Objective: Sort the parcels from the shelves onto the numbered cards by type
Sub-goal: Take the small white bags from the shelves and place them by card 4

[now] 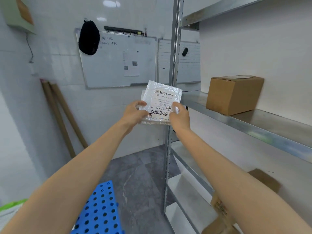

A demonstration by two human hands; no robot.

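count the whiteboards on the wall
2: a big whiteboard left of the post, a second whiteboard partly behind that post. The shelves may hide more.

Open air on my left; shelf post (pixel 173 65) straight ahead; cardboard box (pixel 233 96) occupies the shelf (pixel 270 122) at right.

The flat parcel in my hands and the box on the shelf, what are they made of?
Flat parcel: probably thin plastic film, shiny and wrinkled, with a printed paper label. Box: looks like plain brown cardboard, matte, with crisp folded edges.
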